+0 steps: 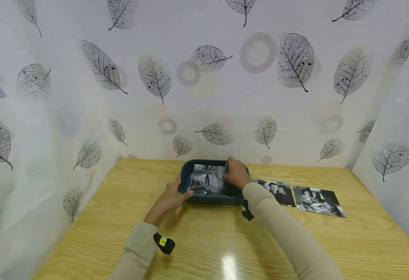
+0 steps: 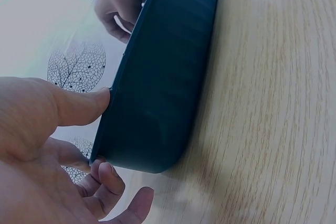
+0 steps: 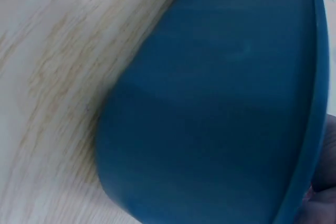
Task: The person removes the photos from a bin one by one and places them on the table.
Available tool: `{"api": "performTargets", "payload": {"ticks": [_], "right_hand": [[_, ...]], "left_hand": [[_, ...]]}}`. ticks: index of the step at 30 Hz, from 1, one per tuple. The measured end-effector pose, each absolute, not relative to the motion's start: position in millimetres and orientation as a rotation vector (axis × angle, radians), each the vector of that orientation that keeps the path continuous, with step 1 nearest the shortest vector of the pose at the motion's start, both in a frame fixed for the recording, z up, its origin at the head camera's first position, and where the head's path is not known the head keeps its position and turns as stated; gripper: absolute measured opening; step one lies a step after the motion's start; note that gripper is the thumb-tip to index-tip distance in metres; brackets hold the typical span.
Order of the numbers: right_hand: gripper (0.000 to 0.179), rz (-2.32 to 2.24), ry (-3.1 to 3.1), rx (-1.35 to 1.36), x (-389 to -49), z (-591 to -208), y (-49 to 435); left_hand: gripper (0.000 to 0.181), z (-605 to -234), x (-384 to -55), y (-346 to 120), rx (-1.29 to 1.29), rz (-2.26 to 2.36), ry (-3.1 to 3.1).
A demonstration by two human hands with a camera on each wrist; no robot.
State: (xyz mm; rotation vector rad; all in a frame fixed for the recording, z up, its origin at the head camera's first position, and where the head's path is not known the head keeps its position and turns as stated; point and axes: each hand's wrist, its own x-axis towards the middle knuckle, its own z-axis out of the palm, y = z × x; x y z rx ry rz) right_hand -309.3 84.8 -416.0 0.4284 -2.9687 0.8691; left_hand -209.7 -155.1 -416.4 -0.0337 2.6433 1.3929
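A dark blue-green plastic tray [image 1: 211,200] with rounded corners stands on the table. In it lies a black-and-white photograph [image 1: 206,181] of figures, one in a wide pale dress. My left hand [image 1: 169,198] grips the tray's left end, with the thumb on the rim and the fingers bent around the corner; the left wrist view shows this close up. Over the right part of the tray, my right hand [image 1: 237,174] pinches the photograph's right edge with curled fingers. Its fingertips are partly hidden. The tray's outer wall [image 3: 210,98] fills much of the right wrist view.
Right of the tray, a black-and-white photograph [image 1: 278,192] lies partly behind my right forearm. Another photograph [image 1: 318,200] lies farther right. The wooden table [image 1: 197,241] ends at a pale leaf-print curtain [image 1: 218,97] at the back and both sides.
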Motion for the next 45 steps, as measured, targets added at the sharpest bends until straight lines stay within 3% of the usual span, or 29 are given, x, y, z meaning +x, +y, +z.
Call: {"api": "performTargets", "payload": {"ticks": [9, 27, 38, 45], "right_hand": [[0.025, 0.999, -2.857, 0.495, -308.9, -408.3, 94.9], [0.03, 1.495, -2.823, 0.467, -300.3, -356.9, 121.8], [0.03, 1.535, -2.784, 0.462, -275.9, -332.0, 144.7], [0.027, 1.627, -2.768, 0.489, -260.4, -335.5, 157.4]], "left_hand": [[0.086, -416.4, -209.2, -155.7, -0.029, 1.392, 2.635], [0.086, -416.2, -206.8, -157.4, -0.017, 1.406, 2.575], [0.085, -415.7, -207.5, -158.0, -0.039, 1.4, 2.564], [0.085, -414.7, -207.9, -158.2, -0.041, 1.38, 2.569]]}}
